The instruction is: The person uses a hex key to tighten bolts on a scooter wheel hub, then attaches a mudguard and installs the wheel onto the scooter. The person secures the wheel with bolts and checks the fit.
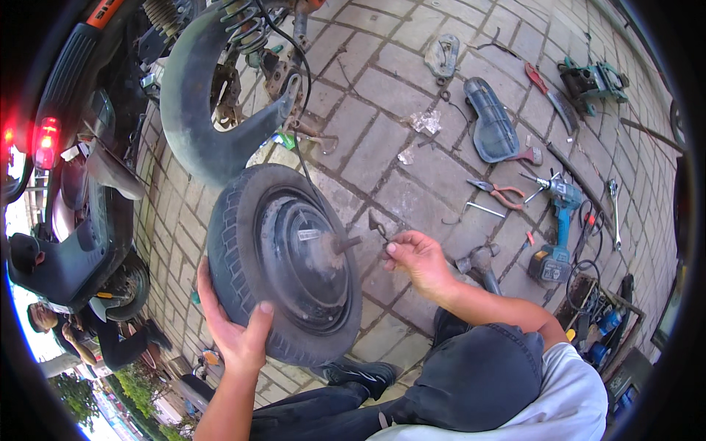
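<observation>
The big black wheel (285,253) is tipped on a slant in front of the person, just below the curved gray fender (187,121), with its low edge near a dark shoe (368,376). The left grip (239,334) is holding the tire, with the thumb on the side wall and the fingers round the outer edge. The right grip (418,259) is pinching a small dark piece (377,223) with a pointy end, near the wheel's axle (347,244) but not touching it.

The wheel looks heavy, and only one hand is on it. If that hand slips on the dusty rubber, the wheel could roll or tip over, and it might land on the shoe. The small piece sits between a thumb and fingertips, so a loose pinch could let it drop. Then it might bounce over the gray paving stones (382,147) and get lost in a gap, or hide near the pliers (506,194) or the hammer (482,263). A thin black cord (307,165) hangs down across the wheel too. If the wheel turns, the cord could get pulled or pinched
</observation>
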A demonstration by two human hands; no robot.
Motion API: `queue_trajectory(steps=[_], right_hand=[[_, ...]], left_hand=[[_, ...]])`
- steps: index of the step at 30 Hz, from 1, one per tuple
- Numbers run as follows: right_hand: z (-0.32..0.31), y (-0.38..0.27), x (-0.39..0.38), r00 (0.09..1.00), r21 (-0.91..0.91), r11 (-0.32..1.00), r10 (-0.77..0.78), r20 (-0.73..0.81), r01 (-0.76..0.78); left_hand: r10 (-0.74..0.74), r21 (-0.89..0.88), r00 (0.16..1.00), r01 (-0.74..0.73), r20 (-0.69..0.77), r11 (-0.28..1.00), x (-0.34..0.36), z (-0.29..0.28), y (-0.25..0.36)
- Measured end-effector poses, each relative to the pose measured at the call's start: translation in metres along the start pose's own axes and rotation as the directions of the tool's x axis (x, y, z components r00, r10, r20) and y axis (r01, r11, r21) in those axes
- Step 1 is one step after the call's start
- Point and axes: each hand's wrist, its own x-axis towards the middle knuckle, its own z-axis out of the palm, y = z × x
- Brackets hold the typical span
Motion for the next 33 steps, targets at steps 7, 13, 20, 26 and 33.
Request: queue_trajectory(steps=[7, 13, 20, 26, 33], right_hand=[[0.014, 0.023, 0.002, 0.98, -0.195, 0.96, -0.198, 0.032, 0.201], [-0.006, 0.035, 0.027, 0.916, -0.322, 0.858, -0.37, 0.152, 0.4], [-0.005, 0.033, 0.057, 0.708, -0.513, 0.493, -0.556, 0.436, 0.703], [-0.004, 0.0, 0.059, 0.567, -0.501, 0.277, -0.515, 0.643, 0.82], [0.0, -0.018, 0.073, 0.505, -0.458, 0.218, -0.451, 0.736, 0.862]], left_hand=[[-0.001, -0.034, 1.0, 0.001, -0.001, 0.999, -0.004, 0.008, 0.009], [0.029, -0.059, 1.0, -0.028, 0.008, 0.998, -0.001, 0.005, 0.006], [0.007, -0.097, 1.0, -0.006, 0.006, 0.995, -0.002, -0.004, -0.006], [0.013, -0.084, 1.0, -0.013, 0.0, 0.996, -0.001, -0.006, -0.008], [0.014, -0.078, 1.0, -0.015, -0.015, 0.997, -0.001, -0.003, -0.005]])
